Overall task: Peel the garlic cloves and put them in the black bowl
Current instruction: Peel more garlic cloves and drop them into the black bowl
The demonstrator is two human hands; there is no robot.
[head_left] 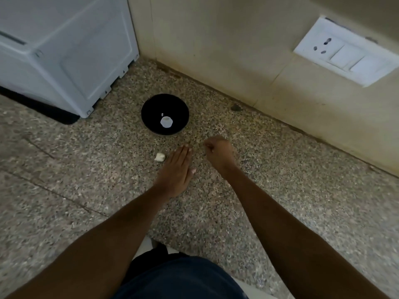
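The black bowl [165, 114] is set upright on the speckled table [280, 190], near the far edge where the wall [216, 50] rises. 1 pale piece [166, 122] is seen inside it; its long axis cannot be told. A small white garlic piece [159, 157] lies just beside the left hand [176, 170], which is laid flat, fingers straight and together, pointing at the bowl. The right hand [219, 153] is curled; whether anything is pinched cannot be told.

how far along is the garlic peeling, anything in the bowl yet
Done: one white piece, seemingly a peeled clove, lies in the black bowl. In hand: the right hand is curled, its contents hidden; the left hand lies flat. Left: a white piece on the counter beside the left hand.
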